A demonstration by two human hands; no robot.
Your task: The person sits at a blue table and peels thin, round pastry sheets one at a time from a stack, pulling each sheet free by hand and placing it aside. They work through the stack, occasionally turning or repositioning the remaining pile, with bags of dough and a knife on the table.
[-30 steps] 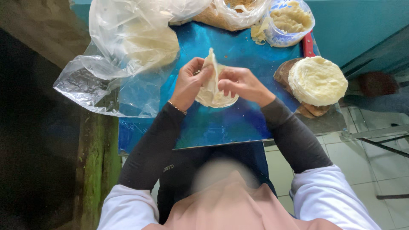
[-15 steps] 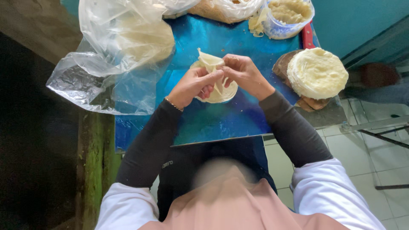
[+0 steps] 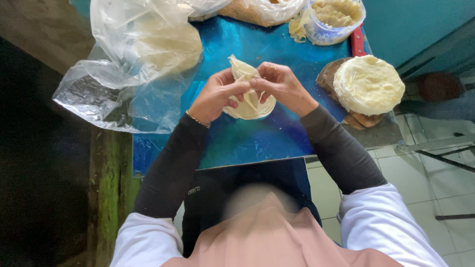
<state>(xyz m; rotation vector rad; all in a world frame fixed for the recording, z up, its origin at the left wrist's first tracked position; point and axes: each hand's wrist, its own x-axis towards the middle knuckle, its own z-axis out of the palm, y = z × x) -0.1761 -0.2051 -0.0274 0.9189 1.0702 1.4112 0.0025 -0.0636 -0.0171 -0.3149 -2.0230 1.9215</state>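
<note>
A blue table (image 3: 237, 143) carries everything here: at its far-left corner sprawls a big clear plastic bag (image 3: 128, 64) with pale round sheets inside, and at its right edge a stack of round dough wrappers (image 3: 368, 84) sits on a brown board, with a clear tub of filling (image 3: 336, 20) at the far edge. Over the middle of the table, the left hand (image 3: 217, 96) and right hand (image 3: 282, 86) meet, fingers pinching a single pale wrapper (image 3: 247, 101) folded up between them.

Food-prep spot, blue table (image 3: 277, 143), wrapper stack (image 3: 368, 84), filling tub (image 3: 336, 22)
</note>
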